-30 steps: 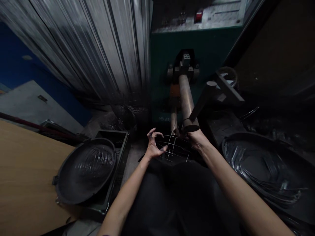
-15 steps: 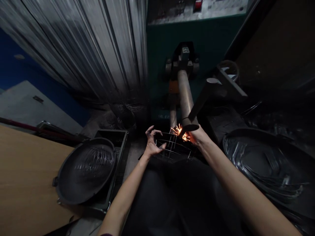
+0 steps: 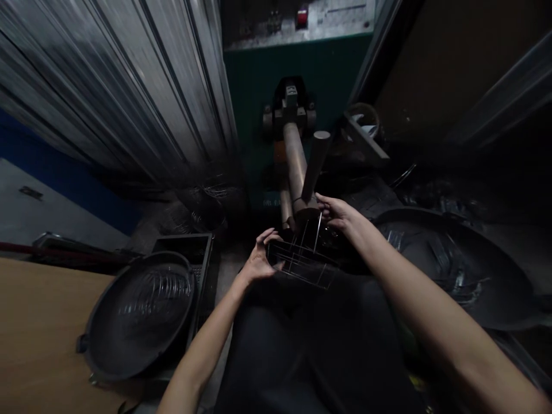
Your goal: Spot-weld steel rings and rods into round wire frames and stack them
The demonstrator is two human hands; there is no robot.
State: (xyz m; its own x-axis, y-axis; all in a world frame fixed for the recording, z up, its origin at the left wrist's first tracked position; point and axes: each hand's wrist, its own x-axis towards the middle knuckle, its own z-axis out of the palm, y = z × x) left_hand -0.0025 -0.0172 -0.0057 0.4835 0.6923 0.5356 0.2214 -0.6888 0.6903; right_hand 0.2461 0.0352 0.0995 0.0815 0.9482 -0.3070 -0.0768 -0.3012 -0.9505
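A wire frame (image 3: 302, 261) of thin crossing rods lies below the electrodes of a welding machine (image 3: 297, 164). My left hand (image 3: 261, 259) is curled round the frame's left end, thumb below and fingers above. Beside the upper arm's tip, my right hand (image 3: 334, 211) has its fingers pinched together at the top of a short upright rod (image 3: 318, 233). That rod reaches down toward the frame; whether it is joined there is too dark to tell.
A round black pan (image 3: 140, 322) with curved wires sits on a crate (image 3: 209, 247) at the left. Another large pan (image 3: 500, 264) holding metal pieces is at the right. A red switch (image 3: 302, 17) shows on the machine's top panel.
The orange sparks at the electrode tip are gone. My right hand now shows beside the tip with a rod, and the wire frame sits lower and tilted. The view has shifted.
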